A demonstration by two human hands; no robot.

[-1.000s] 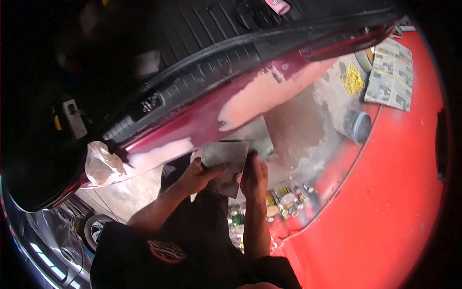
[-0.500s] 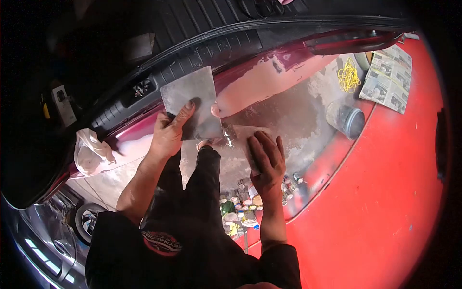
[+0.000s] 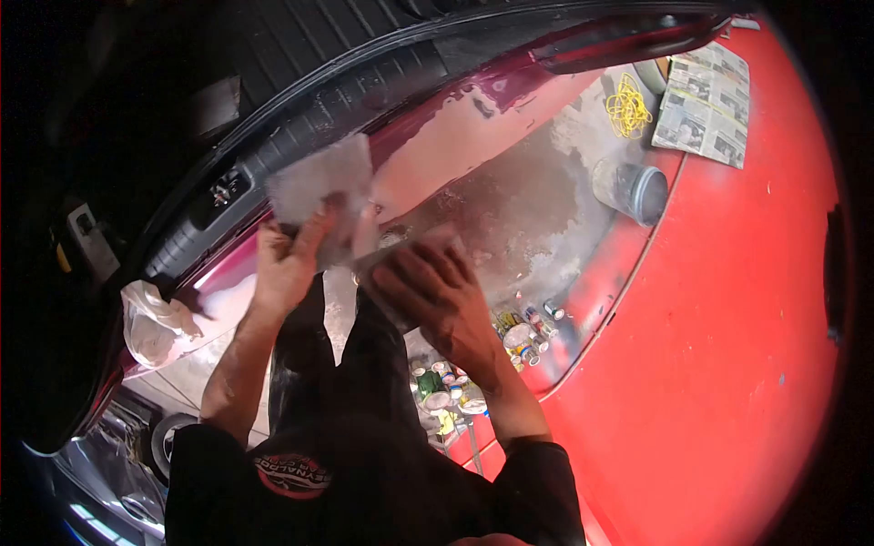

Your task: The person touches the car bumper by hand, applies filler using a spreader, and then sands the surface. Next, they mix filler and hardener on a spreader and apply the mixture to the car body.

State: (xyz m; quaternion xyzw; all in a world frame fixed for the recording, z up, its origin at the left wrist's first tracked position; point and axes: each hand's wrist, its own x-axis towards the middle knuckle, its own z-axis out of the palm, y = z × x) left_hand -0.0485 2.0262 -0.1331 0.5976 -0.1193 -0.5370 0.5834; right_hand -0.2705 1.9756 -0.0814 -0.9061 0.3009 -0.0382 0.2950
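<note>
My left hand (image 3: 282, 264) grips a grey square metal plate (image 3: 319, 182) by its lower edge and holds it up in front of a maroon car bumper (image 3: 414, 127) patched with pale pink filler (image 3: 455, 136). My right hand (image 3: 437, 296) is just to the right, palm down, fingers wrapped over a second flat blade (image 3: 401, 247) whose edge meets the first plate. Both plates are blurred. My dark trousers (image 3: 364, 364) show below the hands.
A crumpled white rag (image 3: 150, 323) hangs at the bumper's left end. Several small cans (image 3: 455, 382) stand on the concrete floor. A grey bucket (image 3: 633, 191), yellow cord (image 3: 628, 105) and newspaper (image 3: 706, 105) lie beside a red car panel (image 3: 728, 318).
My right hand moved left and up, bringing its blade against the plate in my left hand. The left plate dropped slightly and shifted left. The view tilted a little.
</note>
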